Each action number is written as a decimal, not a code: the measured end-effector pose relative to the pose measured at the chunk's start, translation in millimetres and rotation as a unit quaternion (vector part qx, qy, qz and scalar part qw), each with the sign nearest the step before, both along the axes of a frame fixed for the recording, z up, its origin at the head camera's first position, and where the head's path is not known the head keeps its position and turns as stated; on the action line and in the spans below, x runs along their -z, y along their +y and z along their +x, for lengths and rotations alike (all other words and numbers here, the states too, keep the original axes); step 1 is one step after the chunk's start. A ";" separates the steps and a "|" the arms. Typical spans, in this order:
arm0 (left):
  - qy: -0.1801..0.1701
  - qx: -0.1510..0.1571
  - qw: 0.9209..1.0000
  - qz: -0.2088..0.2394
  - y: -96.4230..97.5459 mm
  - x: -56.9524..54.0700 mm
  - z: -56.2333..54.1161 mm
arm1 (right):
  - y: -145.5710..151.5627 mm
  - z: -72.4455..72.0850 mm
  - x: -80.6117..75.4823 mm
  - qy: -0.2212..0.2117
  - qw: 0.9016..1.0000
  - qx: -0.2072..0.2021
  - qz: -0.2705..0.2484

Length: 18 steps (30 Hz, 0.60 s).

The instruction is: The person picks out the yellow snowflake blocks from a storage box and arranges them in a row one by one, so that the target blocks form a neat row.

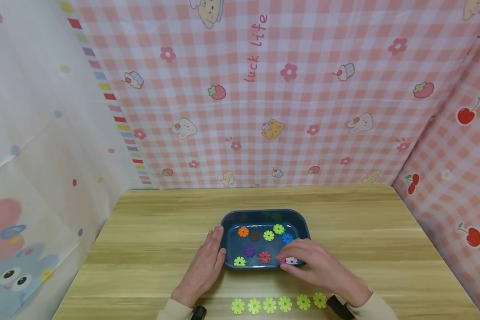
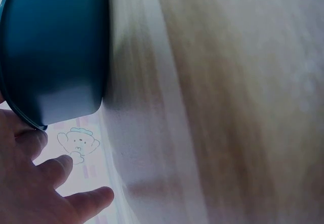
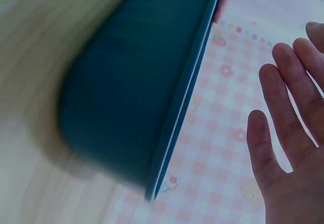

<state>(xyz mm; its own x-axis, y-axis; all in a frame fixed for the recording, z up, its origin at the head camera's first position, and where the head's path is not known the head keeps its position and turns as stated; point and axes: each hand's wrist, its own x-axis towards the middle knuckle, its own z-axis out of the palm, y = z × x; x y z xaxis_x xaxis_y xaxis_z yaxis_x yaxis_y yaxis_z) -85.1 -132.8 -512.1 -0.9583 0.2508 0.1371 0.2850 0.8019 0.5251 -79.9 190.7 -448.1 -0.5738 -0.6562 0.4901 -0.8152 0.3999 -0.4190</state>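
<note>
A dark blue tray (image 1: 257, 268) holds several small notched plastic discs, among them an orange disc (image 1: 243, 231), a purple disc (image 1: 249, 251), a red disc (image 1: 265, 257) and a blue disc (image 1: 287, 238). My left hand (image 1: 205, 263) rests against the tray's left side with its fingers extended; in the left wrist view, fingertips lie right at the rim. Over the front right corner, my right hand (image 1: 318, 265) reaches in, thumb and forefinger apart around a pink disc (image 1: 282, 262) and a white disc (image 1: 291, 261). Its other fingers (image 3: 276, 92) are loosely straight above the rim.
In front of the tray, several yellow-green discs (image 1: 270, 305) lie in a row on the wooden table (image 1: 152, 231). A pink checked cloth (image 1: 240, 111) hangs behind the table's back edge, with more printed cloth at both sides.
</note>
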 end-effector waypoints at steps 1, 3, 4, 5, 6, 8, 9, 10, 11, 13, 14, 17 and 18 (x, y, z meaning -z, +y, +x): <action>-0.001 0.000 1.000 0.000 0.1 0.1 -0.1 | -3.3 -1.7 0.0 0.004 1.000 -0.001 0.001; -0.002 -0.001 1.000 -0.001 0.3 0.3 -0.3 | -9.8 -4.8 0.0 0.005 1.000 0.000 0.003; -0.002 -0.001 1.000 -0.001 0.3 0.5 -0.1 | -13.0 -6.2 0.0 0.003 1.000 -0.001 0.005; -0.002 -0.002 1.000 -0.001 0.3 0.7 0.0 | -16.3 -7.7 0.0 0.001 1.000 -0.001 0.008; -0.002 -0.002 1.000 0.000 0.2 0.7 0.2 | -19.5 -9.0 -0.4 -0.004 1.000 -0.001 0.010; -0.001 -0.002 1.000 0.000 -0.1 0.7 0.8 | -25.9 -12.4 -1.0 -0.021 1.000 -0.005 0.012; -0.002 -0.002 1.000 0.001 -0.3 0.8 0.9 | -29.0 -13.9 -1.5 -0.031 0.999 -0.006 0.012; -0.001 -0.001 1.000 0.001 -0.4 0.6 1.0 | -31.9 -15.5 -1.9 -0.040 0.999 -0.007 0.014; -0.002 -0.002 1.000 0.002 -0.5 0.6 1.0 | -34.8 -17.1 -2.4 -0.051 0.999 -0.007 0.015; -0.002 -0.001 1.000 0.003 -0.7 0.2 0.9 | -39.8 -20.5 -2.8 -0.070 0.997 -0.011 0.017; -0.002 0.000 1.000 0.004 -0.9 0.2 0.7 | -42.2 -22.5 -2.2 -0.077 0.997 -0.015 0.018; -0.003 0.002 1.000 0.008 -1.3 -0.5 0.2 | -48.4 -29.0 0.8 -0.100 0.994 -0.025 0.025; -0.003 0.004 1.000 0.009 -1.4 -0.5 0.1 | -50.3 -31.0 2.2 -0.106 0.994 -0.026 0.030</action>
